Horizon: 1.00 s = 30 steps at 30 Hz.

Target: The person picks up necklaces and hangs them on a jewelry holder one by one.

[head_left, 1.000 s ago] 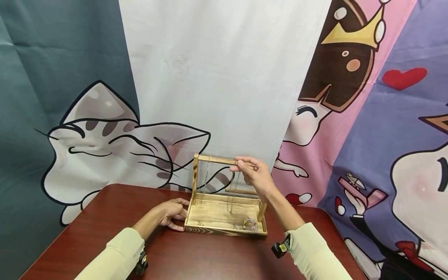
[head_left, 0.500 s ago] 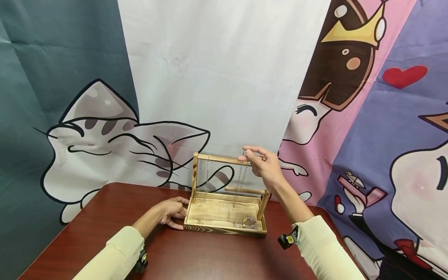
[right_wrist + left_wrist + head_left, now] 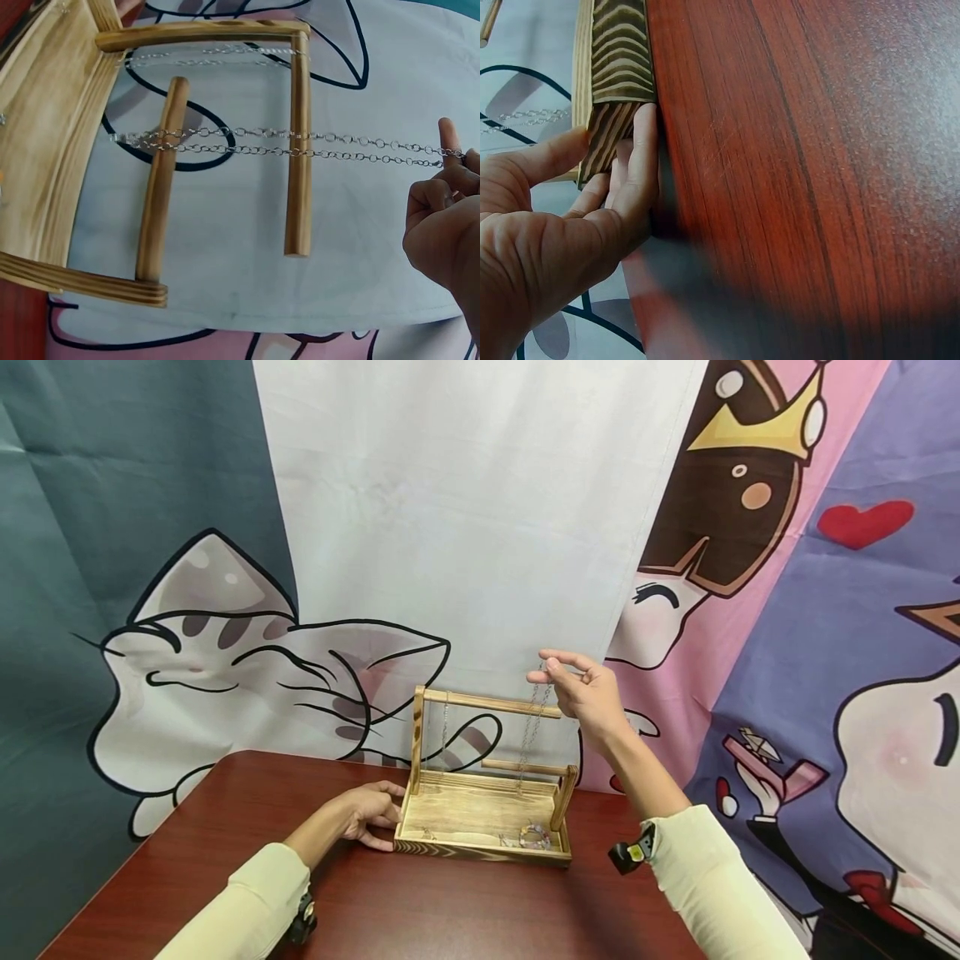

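A wooden jewelry stand, a shallow tray with two rails at different heights, stands on the table. My left hand holds the tray's left end, its digits spread around the end wall. My right hand pinches a silver chain necklace between thumb and fingertips, above the right end of the upper rail. The doubled chain hangs down past both rails in the right wrist view. Another chain necklace drapes over the upper rail near its left post.
A beaded bracelet lies in the tray's right front, with small pieces beside it. A tiny item sits at the tray's left front. The lower rail crosses behind the tray. A printed curtain hangs behind the reddish-brown table.
My right hand has risen and moved right from the upper rail, carrying the pinched necklace with it. My left hand stays at the tray's left end.
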### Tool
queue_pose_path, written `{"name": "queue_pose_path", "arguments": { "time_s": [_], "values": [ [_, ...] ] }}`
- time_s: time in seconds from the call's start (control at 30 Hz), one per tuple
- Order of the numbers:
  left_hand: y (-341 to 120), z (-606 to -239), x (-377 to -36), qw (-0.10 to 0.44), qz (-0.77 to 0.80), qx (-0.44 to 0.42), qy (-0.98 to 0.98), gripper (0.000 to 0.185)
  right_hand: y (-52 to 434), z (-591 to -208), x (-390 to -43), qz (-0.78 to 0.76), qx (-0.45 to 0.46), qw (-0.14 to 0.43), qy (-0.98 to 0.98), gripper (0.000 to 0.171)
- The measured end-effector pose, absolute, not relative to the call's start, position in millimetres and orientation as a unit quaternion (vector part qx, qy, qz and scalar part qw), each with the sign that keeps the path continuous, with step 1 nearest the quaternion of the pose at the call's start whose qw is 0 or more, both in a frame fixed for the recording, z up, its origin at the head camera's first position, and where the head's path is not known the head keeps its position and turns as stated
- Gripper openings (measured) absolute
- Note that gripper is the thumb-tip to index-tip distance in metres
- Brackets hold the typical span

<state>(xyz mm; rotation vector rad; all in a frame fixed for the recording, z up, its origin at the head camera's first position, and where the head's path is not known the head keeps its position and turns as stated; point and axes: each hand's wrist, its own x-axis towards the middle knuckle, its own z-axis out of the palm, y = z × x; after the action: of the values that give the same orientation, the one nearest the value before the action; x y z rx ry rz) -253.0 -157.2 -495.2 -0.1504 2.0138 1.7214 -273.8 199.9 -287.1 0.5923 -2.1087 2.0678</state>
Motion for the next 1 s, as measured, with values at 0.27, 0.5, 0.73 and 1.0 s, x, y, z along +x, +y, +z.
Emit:
{"name": "queue_pose_path", "arguments": {
  "time_s": [0.27, 0.5, 0.73, 1.0],
  "values": [
    [-156, -492, -252, 0.238, 0.629, -0.057, 0.738, 0.066, 208, -276, -279, 0.684, 0.195, 0.082, -0.698, 0.038],
    [-156, -492, -251, 0.238, 0.629, -0.058, 0.737, 0.067, 211, -267, -285, 0.691, 0.193, 0.090, -0.690, 0.032],
    [-157, -493, -250, 0.239, 0.629, -0.059, 0.737, 0.067, 214, -256, -290, 0.712, 0.198, 0.096, -0.667, 0.023],
    [-156, -492, -251, 0.239, 0.630, -0.058, 0.736, 0.067, 218, -251, -296, 0.726, 0.188, 0.105, -0.653, 0.019]
  ]
}}
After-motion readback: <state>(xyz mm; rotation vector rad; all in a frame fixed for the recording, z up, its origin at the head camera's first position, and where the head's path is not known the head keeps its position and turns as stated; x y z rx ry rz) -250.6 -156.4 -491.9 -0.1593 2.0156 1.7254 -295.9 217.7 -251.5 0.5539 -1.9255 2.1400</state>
